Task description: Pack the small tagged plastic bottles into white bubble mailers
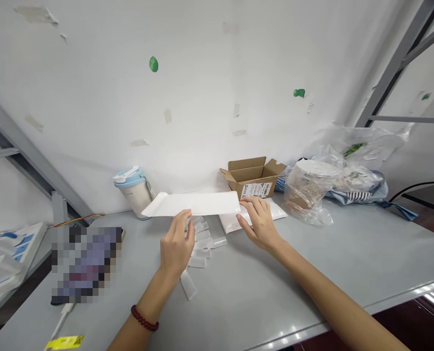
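Both hands hold a long white flat sheet or pouch [195, 203] level above the grey table [261, 297]. My left hand [176, 246] pinches its near edge at the middle, fingers closed on it; a dark red bead bracelet sits on that wrist. My right hand [260, 222] grips the sheet's right end with curled fingers. Under the sheet lie several small clear plastic caps [202, 243], one of them nearer to me. A clear bag of white pieces [235, 222] lies beneath my right hand.
An open cardboard box [252, 177] stands at the back by the wall. A light blue lidded cup [133, 191] is back left. Plastic bags with a roll [312, 187] fill the back right. A blurred object [83, 263] and a white cable lie at left.
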The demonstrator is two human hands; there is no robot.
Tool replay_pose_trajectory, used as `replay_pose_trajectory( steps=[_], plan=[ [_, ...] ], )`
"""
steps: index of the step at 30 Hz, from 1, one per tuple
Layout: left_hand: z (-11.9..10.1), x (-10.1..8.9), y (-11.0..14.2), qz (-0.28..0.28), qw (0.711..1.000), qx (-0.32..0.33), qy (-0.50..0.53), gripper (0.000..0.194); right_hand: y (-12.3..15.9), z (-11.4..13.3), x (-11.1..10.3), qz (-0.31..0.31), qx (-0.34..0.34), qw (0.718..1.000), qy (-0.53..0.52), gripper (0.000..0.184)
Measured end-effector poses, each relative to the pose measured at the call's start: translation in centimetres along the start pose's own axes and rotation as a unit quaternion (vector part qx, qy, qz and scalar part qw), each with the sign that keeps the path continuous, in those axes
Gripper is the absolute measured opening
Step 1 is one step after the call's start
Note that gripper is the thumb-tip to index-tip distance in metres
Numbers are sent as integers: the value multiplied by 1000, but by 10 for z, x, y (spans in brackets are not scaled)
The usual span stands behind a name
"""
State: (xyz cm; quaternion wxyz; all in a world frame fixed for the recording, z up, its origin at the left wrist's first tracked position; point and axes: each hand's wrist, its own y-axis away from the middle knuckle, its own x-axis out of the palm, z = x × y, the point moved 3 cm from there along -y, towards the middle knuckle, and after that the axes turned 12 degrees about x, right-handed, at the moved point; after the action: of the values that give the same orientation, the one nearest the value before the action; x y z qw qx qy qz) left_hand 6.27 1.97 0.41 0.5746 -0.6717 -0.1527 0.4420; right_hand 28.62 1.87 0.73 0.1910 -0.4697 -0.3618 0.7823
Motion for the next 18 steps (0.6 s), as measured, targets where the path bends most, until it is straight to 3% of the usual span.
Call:
replay_pose_trajectory(
  steps=[5, 11, 14, 18],
  plan=[
    [-6, 1, 1, 11, 1000, 15, 5, 29, 3, 12, -1, -49, -36, 997, 46, 40],
    [-14, 5, 2, 47, 998, 19, 22, 34, 6, 4, 10, -5, 51, 999, 19, 19],
    [-15, 7, 2, 62, 997, 6, 40, 35, 6, 3, 8, -57, 55, 997, 25, 20],
    [-20, 10, 4, 90, 993, -5, 70, 37, 10, 9, 4, -107, 3, 993, 55, 37]
  ],
)
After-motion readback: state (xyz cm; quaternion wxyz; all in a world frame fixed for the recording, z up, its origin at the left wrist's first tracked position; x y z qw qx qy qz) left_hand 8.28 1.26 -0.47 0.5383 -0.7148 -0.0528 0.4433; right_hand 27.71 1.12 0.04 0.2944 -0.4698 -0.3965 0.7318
